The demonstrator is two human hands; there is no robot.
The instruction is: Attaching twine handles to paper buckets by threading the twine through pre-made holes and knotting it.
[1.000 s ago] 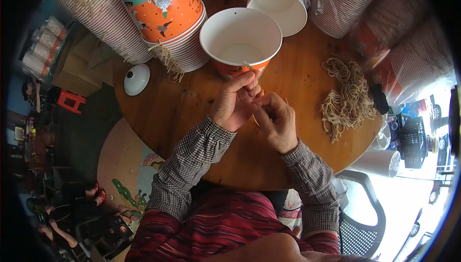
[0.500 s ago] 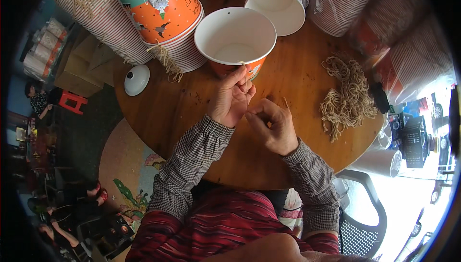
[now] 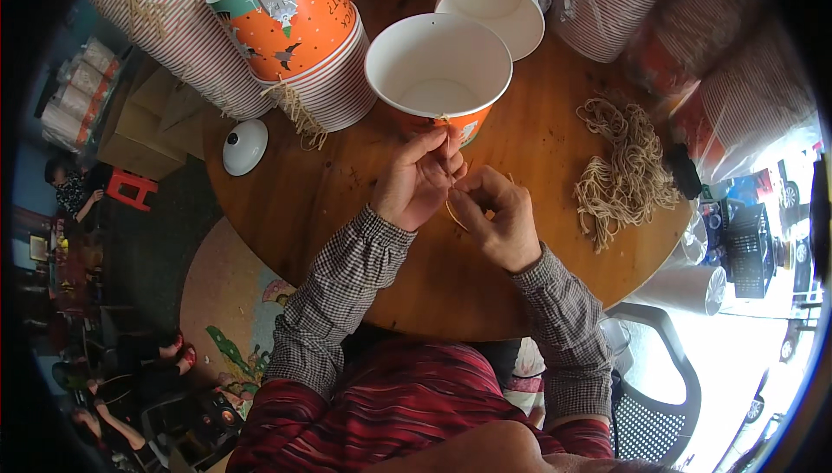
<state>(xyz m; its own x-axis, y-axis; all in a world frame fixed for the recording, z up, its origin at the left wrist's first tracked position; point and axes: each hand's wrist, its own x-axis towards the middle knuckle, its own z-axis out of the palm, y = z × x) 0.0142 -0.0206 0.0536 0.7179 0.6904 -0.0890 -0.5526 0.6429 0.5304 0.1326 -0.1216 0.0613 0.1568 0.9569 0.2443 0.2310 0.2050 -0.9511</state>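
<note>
A paper bucket (image 3: 438, 53), white inside and orange outside, stands on the table in front of me. At its near rim sits a small knot of beige string. My left hand (image 3: 422, 177) is just below that rim, thumb and fingers pinched on the string. Close beside it on the right, my right hand (image 3: 500, 217) pinches the lower part of the same string (image 3: 454, 217), and a loose end curves down under its fingers. My fingers partly hide how the string runs. A tangled pile of beige strings (image 3: 626, 174) lies to the right.
On the round wooden table (image 3: 416, 282), several stacked buckets (image 3: 325, 96) with strings rise at the left, an orange one (image 3: 290, 27) on top. A white lid (image 3: 245, 147) lies by the left edge. Another bucket (image 3: 498, 14) tilts behind; bagged stacks (image 3: 611, 1) stand far right.
The bucket has shifted slightly right. My right hand has risen closer to my left hand; the string, taut and straight before, now hangs in a slack curve.
</note>
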